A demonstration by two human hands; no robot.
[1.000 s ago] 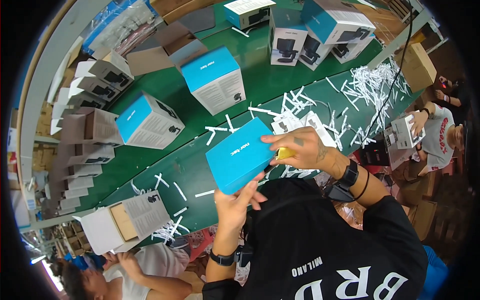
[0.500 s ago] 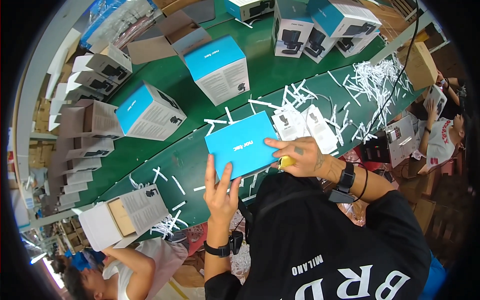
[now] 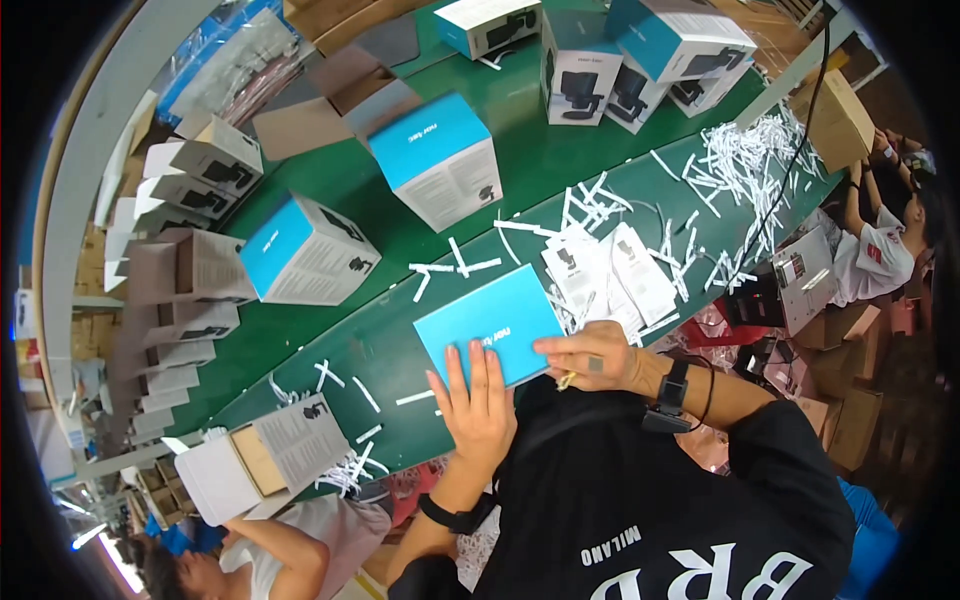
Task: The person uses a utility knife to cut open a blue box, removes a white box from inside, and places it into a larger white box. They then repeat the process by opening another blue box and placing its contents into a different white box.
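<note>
Lying flat on the near edge of the green table [image 3: 560,175], a blue box [image 3: 487,325] is pressed down by both hands. The left hand [image 3: 478,405] is laid palm-down on its near edge, fingers straight and slightly spread. The right hand [image 3: 592,357] is set on the box's near right corner, fingers pressed together, with a small yellowish object pinched beneath them; what it is cannot be told. Leaflets [image 3: 610,275] are seen just right of the box, white paper strips [image 3: 735,165] farther right, and upright boxes [image 3: 442,160] beyond.
</note>
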